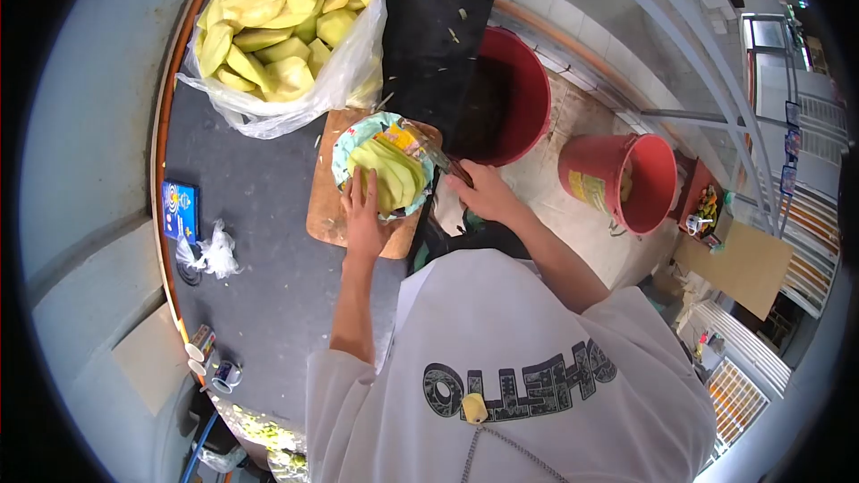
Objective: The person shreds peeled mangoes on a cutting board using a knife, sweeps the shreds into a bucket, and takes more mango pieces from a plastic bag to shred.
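Note:
Pale green slices [386,173] lie fanned in a patterned light-blue bowl [344,145], which rests on a wooden cutting board [327,206]. My left hand [363,217] lies on the near left side of the slices, its fingers spread over them. At the bowl's right edge, my right hand [488,191] is wrapped round the handle of a knife [438,159], whose blade points up and left toward the bowl. Beyond the board, a clear plastic bag [259,121] is full of peeled yellow-green fruit pieces [288,46].
The black table [277,304] carries a blue box [181,211], crumpled plastic [217,250] and a cup [226,377] at the left. A large red tub [534,94] stands beside its right edge. Farther right is a red bucket [598,170] on the floor.

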`<move>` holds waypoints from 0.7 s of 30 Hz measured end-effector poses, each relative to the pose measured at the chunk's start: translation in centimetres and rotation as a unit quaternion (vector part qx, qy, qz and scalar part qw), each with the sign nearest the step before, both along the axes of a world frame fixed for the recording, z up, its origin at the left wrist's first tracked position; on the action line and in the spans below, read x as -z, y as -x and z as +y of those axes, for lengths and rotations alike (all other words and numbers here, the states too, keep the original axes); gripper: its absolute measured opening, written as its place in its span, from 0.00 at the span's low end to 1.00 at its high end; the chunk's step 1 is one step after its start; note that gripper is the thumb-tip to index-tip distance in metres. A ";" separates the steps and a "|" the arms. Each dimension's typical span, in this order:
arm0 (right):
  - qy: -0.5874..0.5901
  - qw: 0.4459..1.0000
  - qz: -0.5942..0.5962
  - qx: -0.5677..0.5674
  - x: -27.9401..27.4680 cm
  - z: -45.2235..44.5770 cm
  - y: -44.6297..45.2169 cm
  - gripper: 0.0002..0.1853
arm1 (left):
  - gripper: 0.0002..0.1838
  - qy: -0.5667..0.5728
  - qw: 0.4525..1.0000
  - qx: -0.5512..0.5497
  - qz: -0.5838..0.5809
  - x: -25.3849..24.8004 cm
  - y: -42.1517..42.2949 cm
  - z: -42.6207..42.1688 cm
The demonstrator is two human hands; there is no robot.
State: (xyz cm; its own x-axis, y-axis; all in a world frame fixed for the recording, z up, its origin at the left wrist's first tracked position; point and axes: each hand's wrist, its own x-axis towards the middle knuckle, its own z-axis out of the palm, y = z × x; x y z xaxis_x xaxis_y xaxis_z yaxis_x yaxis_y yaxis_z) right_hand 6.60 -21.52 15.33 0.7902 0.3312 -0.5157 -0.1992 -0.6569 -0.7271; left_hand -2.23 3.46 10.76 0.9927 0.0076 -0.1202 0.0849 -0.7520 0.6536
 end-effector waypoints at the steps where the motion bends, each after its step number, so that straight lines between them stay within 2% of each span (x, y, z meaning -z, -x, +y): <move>1: 0.007 1.000 0.011 -0.002 0.3 -0.2 0.0 0.23 | 0.55 -0.006 0.999 -0.011 0.029 -0.1 0.0 0.0; 2: 0.007 1.000 0.009 -0.003 1.1 -0.4 0.1 0.23 | 0.55 -0.005 1.000 -0.011 0.028 0.4 0.0 0.2; 4: -0.024 0.995 -0.097 0.017 2.0 -0.5 0.6 0.18 | 0.52 0.011 1.000 -0.004 0.002 1.4 0.4 0.8; 8: -0.015 0.996 -0.083 0.012 2.0 -0.5 0.5 0.18 | 0.50 -0.001 0.997 0.058 -0.048 1.9 0.4 0.6; 10: 0.015 1.000 0.008 -0.004 -0.1 0.0 -0.3 0.21 | 0.48 0.047 0.997 0.042 -0.043 1.5 0.3 0.3; 11: 0.016 1.000 0.008 -0.003 0.0 0.1 -0.3 0.21 | 0.48 0.048 0.997 0.043 -0.043 1.3 0.3 0.1; 13: -0.009 1.000 0.011 -0.015 -0.1 0.4 -0.1 0.20 | 0.50 0.016 0.998 -0.051 -0.032 0.6 0.3 -0.2; 17: 0.026 0.997 -0.056 -0.051 0.6 1.5 0.5 0.20 | 0.54 0.049 0.990 -0.130 0.031 -1.3 -0.3 -1.8; 19: 0.032 0.995 -0.054 -0.072 0.3 2.2 0.3 0.20 | 0.52 -0.057 0.998 -0.012 -0.020 -2.0 -1.3 -2.3; 21: 0.031 0.995 -0.056 -0.071 0.0 2.7 0.4 0.19 | 0.51 -0.058 0.998 -0.013 -0.012 -1.5 -1.6 -2.7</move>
State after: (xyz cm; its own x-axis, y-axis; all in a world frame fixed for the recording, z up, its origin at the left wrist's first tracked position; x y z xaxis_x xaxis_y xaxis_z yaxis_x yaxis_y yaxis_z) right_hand 6.20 -18.85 15.37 0.7912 0.4142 -0.4500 -0.0208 -0.7171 -0.6966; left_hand -0.65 0.71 12.29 0.9946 0.0469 -0.0930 0.0914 -0.8204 0.5644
